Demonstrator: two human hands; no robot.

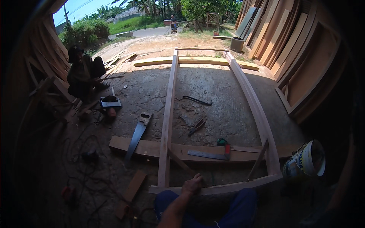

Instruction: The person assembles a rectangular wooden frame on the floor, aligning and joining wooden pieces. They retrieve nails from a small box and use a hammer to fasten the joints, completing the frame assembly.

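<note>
A long wooden frame point(171, 114) lies in front of me, its near rail point(239, 186) just beyond my knees. My left hand point(192, 184) is closed at the lower end of a thin diagonal wooden brace point(180, 162), right over the near rail. A second brace point(257, 161) slants across the right corner. Under the frame's near part runs a thick beam point(148, 147). On it rest a metal try square point(208, 154) with a red stock and a green tape measure point(222, 141). A dim forearm shape point(344, 182) shows at the right rim; its fingers are too dark to read.
A handsaw point(137, 133) leans on the beam. Pliers point(196, 127) and a pry bar point(197, 100) lie inside the frame. A circular saw point(110, 102), tangled cords and a crouching person point(84, 72) are left; a white bucket point(306, 159) stands right. Boards point(283, 34) lean along the right wall.
</note>
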